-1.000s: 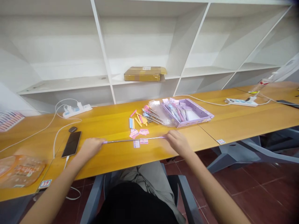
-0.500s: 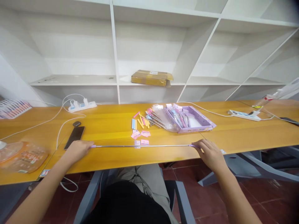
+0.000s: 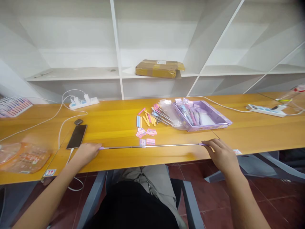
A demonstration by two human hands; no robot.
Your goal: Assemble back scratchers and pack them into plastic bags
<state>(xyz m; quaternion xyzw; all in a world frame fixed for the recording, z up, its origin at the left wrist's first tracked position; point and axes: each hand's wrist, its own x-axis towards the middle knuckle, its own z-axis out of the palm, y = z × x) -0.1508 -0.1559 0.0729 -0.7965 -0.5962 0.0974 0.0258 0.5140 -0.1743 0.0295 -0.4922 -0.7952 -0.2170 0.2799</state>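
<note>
A thin silver telescopic rod (image 3: 152, 146) with purple ends stretches across the front of the desk, pulled out long. My left hand (image 3: 87, 154) is closed around its left end. At the right end, my right hand (image 3: 221, 156) pinches the purple tip between thumb and fingers. The rod passes just along the near edge of two small cards, a pink card (image 3: 151, 141) and a pale card (image 3: 142, 142). Beyond them lie more pink cards (image 3: 141, 133), several yellow handles (image 3: 146, 121), blue handles (image 3: 138, 121) and a bunch of metal rods (image 3: 163, 116).
A purple box tray (image 3: 221, 123) holds plastic-wrapped items. On the left are a phone (image 3: 76, 136), a power strip (image 3: 84, 102) with cables and an orange plastic bag (image 3: 26, 157). A cardboard box (image 3: 158, 68) sits on the shelf; another power strip (image 3: 266, 110) is at right.
The view has shifted a little, moving the scene slightly. Both hands still hold the extended rod, which now lies a bit nearer to me relative to the two front cards.
</note>
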